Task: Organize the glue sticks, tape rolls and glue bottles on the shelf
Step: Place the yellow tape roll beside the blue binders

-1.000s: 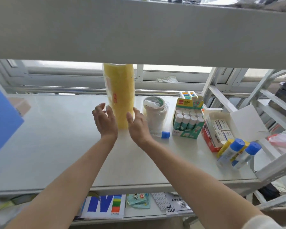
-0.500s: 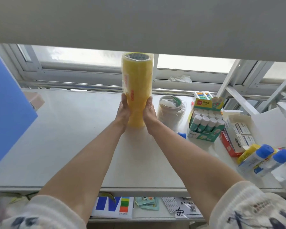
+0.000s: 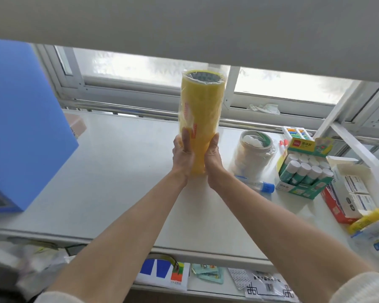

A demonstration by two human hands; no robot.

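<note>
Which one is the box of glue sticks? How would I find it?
Look along the white shelf to its right side, past the two hands holding the tall yellow tape stack. The glue stick box stands there: green and yellow, open-topped, packed with white-capped sticks, unlike the wrapped pale tape stack beside it.

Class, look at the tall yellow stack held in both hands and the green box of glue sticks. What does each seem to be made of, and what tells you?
Yellow tape stack: likely plastic packing tape, shrink-wrapped in clear film; the film crinkles and glints at the top.
Glue stick box: printed cardboard, matte, with folded flaps. The sticks' white caps look like smooth plastic.
</note>
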